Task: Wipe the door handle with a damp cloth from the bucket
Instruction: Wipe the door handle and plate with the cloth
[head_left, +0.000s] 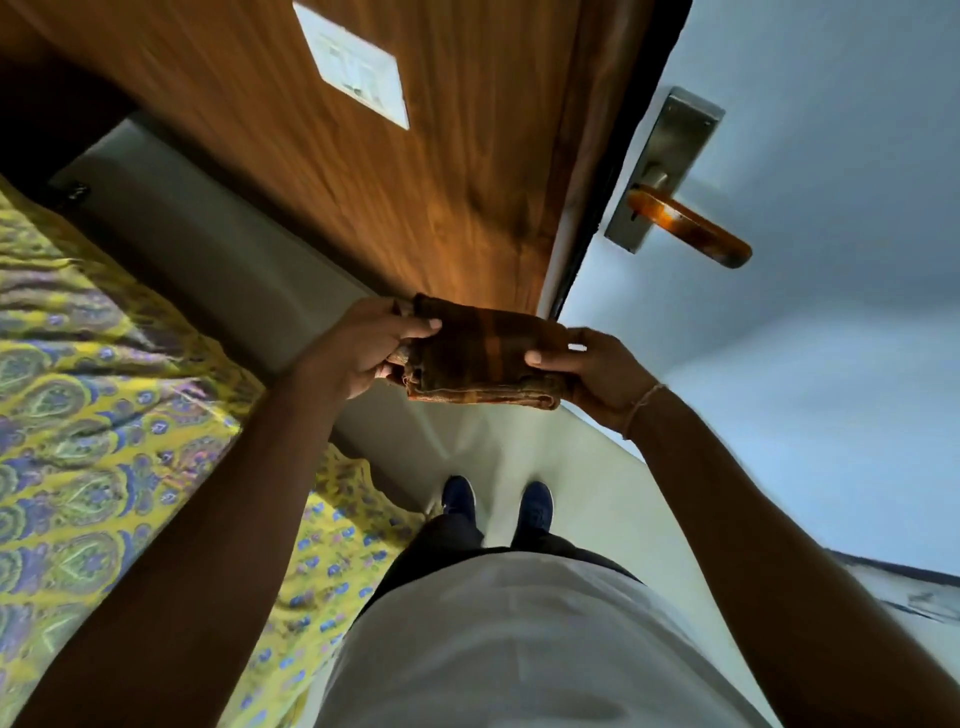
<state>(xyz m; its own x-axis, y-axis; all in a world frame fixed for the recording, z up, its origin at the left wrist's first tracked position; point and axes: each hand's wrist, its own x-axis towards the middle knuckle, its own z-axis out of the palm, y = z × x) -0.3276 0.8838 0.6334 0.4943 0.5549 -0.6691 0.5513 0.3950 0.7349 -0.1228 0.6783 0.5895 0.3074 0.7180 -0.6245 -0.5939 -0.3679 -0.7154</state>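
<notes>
A folded brown and orange cloth (485, 353) is held flat between both hands at chest height. My left hand (363, 348) grips its left end, and my right hand (597, 369) grips its right end with the thumb on top. The door handle (691, 228), an amber lever on a steel backplate (667, 161), sits on the pale blue door (831, 260) up and to the right of the cloth, apart from it. No bucket is in view.
A wood-grain panel (363, 182) with a white switch plate (353, 65) stands ahead on the left. A bed with a yellow patterned cover (104, 415) lies at my left. My blue shoes (493, 504) stand on the pale floor below.
</notes>
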